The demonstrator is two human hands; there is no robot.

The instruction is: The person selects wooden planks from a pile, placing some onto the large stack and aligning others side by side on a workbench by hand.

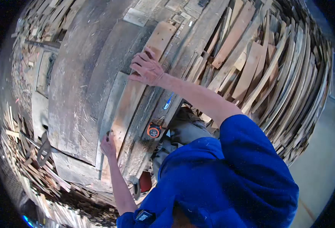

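Observation:
A long, narrow wooden board (125,110) lies slantwise on the worn wooden bench. Across its upper part, my right hand (147,69) is closed, with the fingers bent over the board and its edges. Lower down, my left hand (108,145) grips the board's left edge; some of its fingertips are hidden. A paler grey board (115,93) lies alongside on the left. To the right of the board, an orange and black tape measure (154,130) rests on the bench, and a blue pen-like object (168,102) lies above it.
The bench top (76,83) is scuffed and strewn with wood chips. A large stack of long wood strips (274,72) rises on the right. More scrap wood (42,171) is heaped at the lower left, near a metal clamp-like part (44,150). Concrete floor (315,140) shows at the far right.

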